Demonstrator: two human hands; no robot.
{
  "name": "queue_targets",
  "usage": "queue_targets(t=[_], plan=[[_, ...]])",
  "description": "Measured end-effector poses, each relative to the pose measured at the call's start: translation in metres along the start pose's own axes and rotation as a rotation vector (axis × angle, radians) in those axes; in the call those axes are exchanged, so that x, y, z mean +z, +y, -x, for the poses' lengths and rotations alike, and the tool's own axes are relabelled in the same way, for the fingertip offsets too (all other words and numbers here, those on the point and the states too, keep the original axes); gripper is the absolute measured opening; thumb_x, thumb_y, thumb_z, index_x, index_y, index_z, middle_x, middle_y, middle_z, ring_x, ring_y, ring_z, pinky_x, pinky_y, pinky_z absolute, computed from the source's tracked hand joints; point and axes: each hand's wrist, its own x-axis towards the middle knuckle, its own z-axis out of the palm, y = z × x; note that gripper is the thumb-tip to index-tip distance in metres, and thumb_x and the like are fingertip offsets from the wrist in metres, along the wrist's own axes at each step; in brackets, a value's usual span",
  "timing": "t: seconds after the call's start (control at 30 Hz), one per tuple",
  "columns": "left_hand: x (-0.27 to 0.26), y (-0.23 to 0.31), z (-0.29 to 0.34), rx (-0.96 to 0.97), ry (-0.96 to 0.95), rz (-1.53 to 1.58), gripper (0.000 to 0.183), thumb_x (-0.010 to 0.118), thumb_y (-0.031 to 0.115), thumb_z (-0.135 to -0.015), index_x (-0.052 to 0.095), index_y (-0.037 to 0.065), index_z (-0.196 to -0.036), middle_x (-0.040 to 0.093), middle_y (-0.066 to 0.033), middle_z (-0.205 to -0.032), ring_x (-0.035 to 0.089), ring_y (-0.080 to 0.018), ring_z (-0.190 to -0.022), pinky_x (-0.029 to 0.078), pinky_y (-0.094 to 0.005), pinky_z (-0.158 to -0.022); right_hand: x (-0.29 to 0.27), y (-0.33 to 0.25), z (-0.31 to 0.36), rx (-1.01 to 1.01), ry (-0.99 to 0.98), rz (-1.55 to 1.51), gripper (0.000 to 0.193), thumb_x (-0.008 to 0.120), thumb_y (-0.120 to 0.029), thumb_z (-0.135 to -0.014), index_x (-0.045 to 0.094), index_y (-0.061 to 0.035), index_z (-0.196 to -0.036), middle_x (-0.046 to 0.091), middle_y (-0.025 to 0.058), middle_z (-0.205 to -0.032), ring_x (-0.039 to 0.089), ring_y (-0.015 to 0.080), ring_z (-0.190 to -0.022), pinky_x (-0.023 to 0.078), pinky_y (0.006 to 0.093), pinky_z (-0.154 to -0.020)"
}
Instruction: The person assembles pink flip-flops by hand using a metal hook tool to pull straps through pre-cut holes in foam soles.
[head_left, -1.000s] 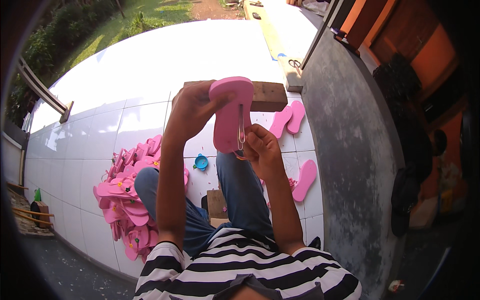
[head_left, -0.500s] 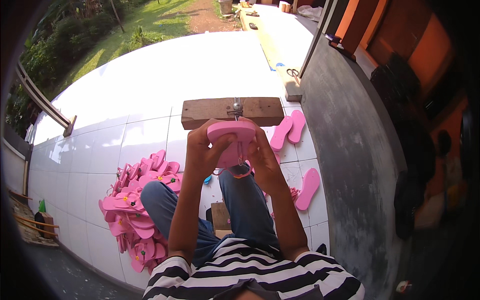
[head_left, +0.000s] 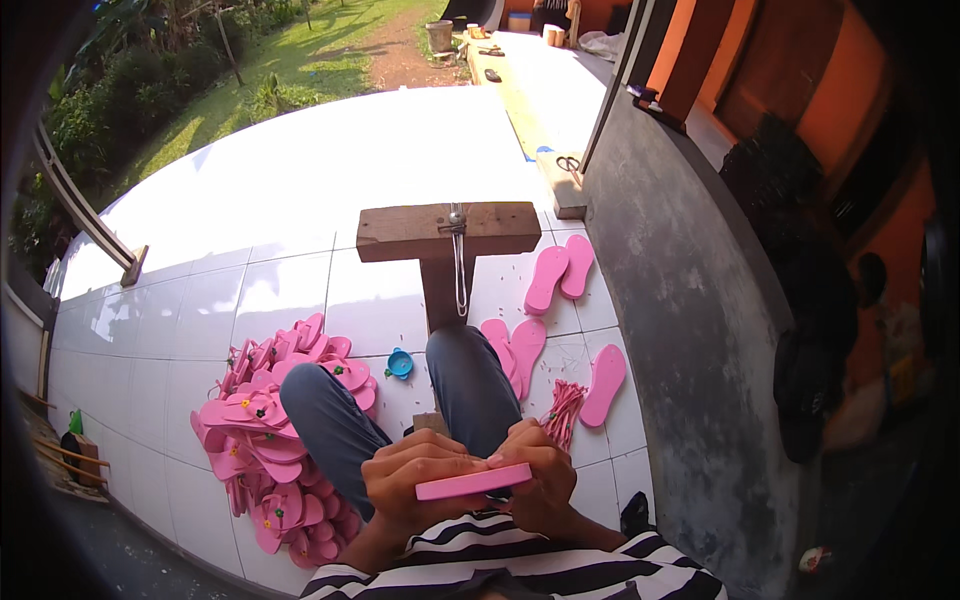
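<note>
Close to my body, a pink flip-flop [head_left: 473, 484] is held between both hands with its sole edge turned up to me. My left hand [head_left: 412, 488] wraps its left end. Around the right end, my right hand [head_left: 542, 482] has its fingers closed. Most of the strap is hidden below the sole and hands. Beyond my knees stands a T-shaped wooden stand [head_left: 400, 232]. A long metal wire hook [head_left: 461, 275] hangs from its crossbar, with nothing on it.
Left of my leg lies a heap of pink flip-flops [head_left: 270, 420] with small flowers. Loose pink soles [head_left: 603, 385] and a bundle of pink straps [head_left: 565, 415] are at right. A small blue bowl [head_left: 399, 363] sits mid-floor. Scissors [head_left: 570, 168] rest near the grey wall [head_left: 690, 290].
Both hands have drawn the flip-flop off the wire hook and back toward my body. It has tilted so its edge shows. The stand, hook and blue bowl are now uncovered.
</note>
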Motion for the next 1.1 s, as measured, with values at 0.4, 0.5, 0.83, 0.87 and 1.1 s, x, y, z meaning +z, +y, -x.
queue_targets(t=[0.4, 0.5, 0.83, 0.87, 1.1], plan=[[0.0, -0.059, -0.014, -0.827, -0.132, 0.195, 0.029, 0.074, 0.016, -0.087, 0.064, -0.002, -0.107, 0.069, -0.0048, -0.091, 0.064, -0.0083, -0.081, 0.051, -0.0223, -0.071, -0.022, 0.024, -0.009, 0.543, -0.21, 0.391, 0.05, 0.069, -0.017, -0.091, 0.051, -0.0004, -0.134, 0.06, 0.0126, -0.089, 0.063, 0.0232, -0.082, 0.051, 0.0335, -0.076], [0.003, -0.084, 0.003, -0.84, 0.038, 0.222, 0.027, 0.072, 0.019, -0.089, 0.063, 0.0, -0.106, 0.068, -0.0056, -0.094, 0.064, -0.0083, -0.083, 0.052, -0.023, -0.074, -0.031, 0.036, -0.01, 0.827, -0.112, 0.0, 0.046, 0.065, -0.025, -0.095, 0.053, -0.0009, -0.133, 0.063, 0.0104, -0.091, 0.061, 0.0176, -0.079, 0.05, 0.0343, -0.074], [-0.074, -0.105, 0.089, -1.131, 0.335, 0.617, 0.036, 0.069, 0.02, -0.088, 0.054, 0.002, -0.114, 0.063, -0.0034, -0.098, 0.063, -0.0117, -0.093, 0.052, -0.0256, -0.082, -0.047, 0.068, 0.061, 1.06, 0.015, -0.02, 0.032, 0.065, -0.023, -0.095, 0.061, 0.0009, -0.115, 0.066, 0.006, -0.101, 0.06, 0.0094, -0.093, 0.048, 0.0253, -0.083], [-0.083, -0.1, 0.094, -1.145, 0.23, 0.579, 0.039, 0.071, 0.02, -0.086, 0.052, 0.002, -0.115, 0.062, -0.0027, -0.098, 0.062, -0.0106, -0.094, 0.051, -0.0254, -0.083, -0.048, 0.069, 0.058, 1.047, 0.08, -0.039, 0.032, 0.066, -0.022, -0.094, 0.061, 0.0019, -0.115, 0.066, 0.0063, -0.102, 0.06, 0.0102, -0.094, 0.048, 0.0256, -0.085], [-0.111, -0.102, 0.071, -1.271, -0.486, 0.329, 0.046, 0.07, 0.011, -0.085, 0.05, 0.002, -0.125, 0.061, -0.0015, -0.105, 0.057, -0.0064, -0.095, 0.048, -0.0221, -0.081, -0.043, 0.133, 0.011, 0.88, 0.166, -0.21, 0.026, 0.064, -0.022, -0.096, 0.058, -0.0017, -0.111, 0.067, 0.005, -0.089, 0.06, 0.0059, -0.081, 0.048, 0.0216, -0.071]])
